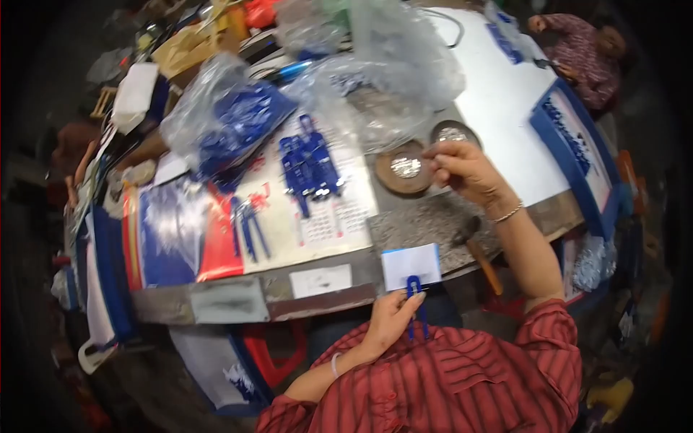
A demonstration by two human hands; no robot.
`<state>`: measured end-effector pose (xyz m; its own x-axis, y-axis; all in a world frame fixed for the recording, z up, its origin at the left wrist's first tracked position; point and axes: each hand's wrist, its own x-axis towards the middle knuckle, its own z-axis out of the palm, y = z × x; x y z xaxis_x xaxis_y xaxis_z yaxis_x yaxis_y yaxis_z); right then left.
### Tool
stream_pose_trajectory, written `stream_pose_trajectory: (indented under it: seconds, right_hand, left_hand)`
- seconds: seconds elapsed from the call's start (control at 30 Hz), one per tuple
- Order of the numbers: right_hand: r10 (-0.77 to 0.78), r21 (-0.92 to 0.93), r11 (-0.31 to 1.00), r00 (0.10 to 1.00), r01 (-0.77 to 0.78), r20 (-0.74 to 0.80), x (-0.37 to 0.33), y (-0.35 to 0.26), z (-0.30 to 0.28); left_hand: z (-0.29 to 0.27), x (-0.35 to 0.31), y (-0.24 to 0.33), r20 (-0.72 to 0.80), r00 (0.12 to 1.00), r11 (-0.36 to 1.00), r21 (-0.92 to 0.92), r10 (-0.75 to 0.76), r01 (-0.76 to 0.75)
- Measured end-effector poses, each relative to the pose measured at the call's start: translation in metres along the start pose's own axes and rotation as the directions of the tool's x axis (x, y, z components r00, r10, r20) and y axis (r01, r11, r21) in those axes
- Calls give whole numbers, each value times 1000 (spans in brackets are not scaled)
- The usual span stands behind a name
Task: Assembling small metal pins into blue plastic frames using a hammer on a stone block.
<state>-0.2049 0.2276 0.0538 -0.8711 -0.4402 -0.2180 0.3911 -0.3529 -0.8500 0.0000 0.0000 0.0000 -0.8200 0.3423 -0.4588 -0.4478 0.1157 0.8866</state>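
Note:
My left hand (390,317) is closed around a blue U-shaped piece with two long arms (413,283), held upright at the table's front edge. Behind its top lies a white card with a blue edge (410,264). My right hand (465,172) is raised at the rim of a round brown dish (390,182) of small shiny metal parts. Its thumb and fingers are pinched together; whatever is between them is too small to make out. A second round dish (471,128) with shiny parts sits just behind that hand. Below it rests a hammer (482,265), its handle pointing toward me.
Several blue pieces (310,164) lie heaped on a printed sheet (346,234), with a few more (250,227) nearer me. Clear plastic bags (401,61) and a bag of blue pieces (245,119) crowd the back. Blue trays (577,159) stand at the sides. Another person (583,58) sits far right.

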Motion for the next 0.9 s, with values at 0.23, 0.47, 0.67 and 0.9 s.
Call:
stream_pose_trajectory:
  seconds: [0.23, 0.47, 0.67, 0.9]
  right_hand:
    - [-5, 106, 994, 993, 17, -115, -26, -4, 18]
    - [79, 201, 979, 981, -42, -178, -57, 4, 32]
    - [156, 227, 968, 962, -104, -225, -91, 21, 49]
    - [138, 196, 977, 945, -81, -296, -112, 50, 67]
  left_hand:
    - [4, 0, 7, 0, 998, 997, -58, -56, 56]
    - [3, 2, 2, 4, 998, 996, -70, -61, 61]
    - [4, 2, 4, -23, 999, 1000, -9, -23, 22]
    - [5, 3, -1, -11, 1000, 998, -64, -2, 1]
